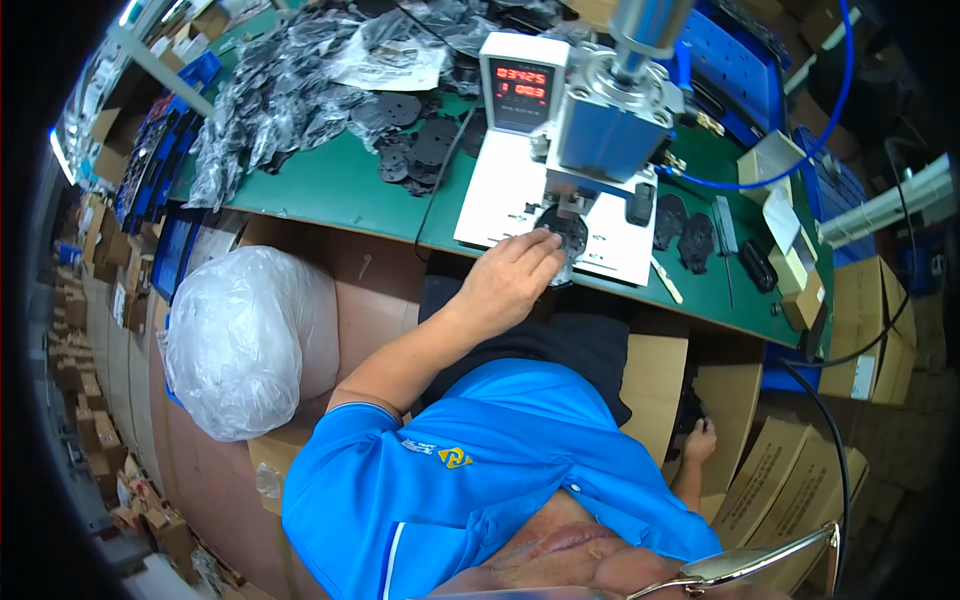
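Blue shirt fills the 6 o'clock foreground. Left hand [510, 275] reaches up toward 12, its grip resting flat and loose on a black disc [566, 229] under the press [612, 125] on the green bench [340, 185]. Right hand [700, 440] hangs low at 4 o'clock, can't tell its grip.

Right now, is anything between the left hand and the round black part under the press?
No. The left hand already has its fingertips on the round black part, which lies on the white base beneath the press head.
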Action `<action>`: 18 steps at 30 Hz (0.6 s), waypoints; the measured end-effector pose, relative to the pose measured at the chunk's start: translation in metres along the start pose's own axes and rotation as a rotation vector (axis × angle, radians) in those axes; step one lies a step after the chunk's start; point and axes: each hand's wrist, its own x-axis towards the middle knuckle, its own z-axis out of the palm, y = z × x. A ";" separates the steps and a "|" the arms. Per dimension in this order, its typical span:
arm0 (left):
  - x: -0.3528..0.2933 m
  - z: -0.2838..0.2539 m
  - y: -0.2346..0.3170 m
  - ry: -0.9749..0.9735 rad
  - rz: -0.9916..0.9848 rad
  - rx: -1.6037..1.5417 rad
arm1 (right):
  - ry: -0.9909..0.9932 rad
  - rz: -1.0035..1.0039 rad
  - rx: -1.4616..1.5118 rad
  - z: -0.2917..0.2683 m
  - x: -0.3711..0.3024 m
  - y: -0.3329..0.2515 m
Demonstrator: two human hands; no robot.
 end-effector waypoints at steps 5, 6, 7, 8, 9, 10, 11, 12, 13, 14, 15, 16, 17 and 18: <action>-0.006 0.000 0.004 0.015 -0.047 0.024 | -0.145 0.061 -0.018 0.010 -0.004 -0.088; -0.007 0.002 0.004 0.027 -0.046 0.013 | -0.085 -0.056 0.033 0.010 -0.004 -0.108; -0.008 0.003 0.004 0.038 -0.042 0.002 | -0.025 -0.172 0.086 0.008 -0.006 -0.131; -0.007 0.003 0.004 0.045 -0.040 0.000 | -0.027 -0.184 0.092 0.006 -0.007 -0.158; -0.006 0.003 0.004 0.048 -0.041 0.009 | -0.066 -0.319 0.193 0.002 -0.010 -0.188; -0.007 0.003 0.003 0.051 -0.045 0.006 | -0.109 -0.457 0.294 -0.004 -0.016 -0.224; -0.008 0.003 0.003 0.054 -0.050 0.004 | -0.169 -0.546 0.343 -0.019 -0.027 -0.270; -0.008 0.002 0.003 0.058 -0.050 0.009 | -0.224 -0.631 0.390 -0.036 -0.040 -0.316; -0.007 0.003 0.003 0.058 -0.042 0.008 | -0.199 -0.734 0.443 -0.045 -0.052 -0.351; -0.007 0.002 0.004 0.053 -0.047 0.010 | -0.178 -0.842 0.497 -0.048 -0.062 -0.382; -0.008 0.001 0.004 0.049 -0.053 0.012 | -0.115 -0.994 0.532 -0.046 -0.065 -0.408; -0.008 0.001 0.005 0.050 -0.051 0.017 | -0.047 -1.145 0.564 -0.045 -0.068 -0.431; -0.009 0.000 0.005 0.048 -0.060 0.018 | -0.064 -1.186 0.581 -0.043 -0.073 -0.452; -0.008 0.001 0.005 0.044 -0.063 0.007 | -0.074 -1.223 0.592 -0.043 -0.078 -0.470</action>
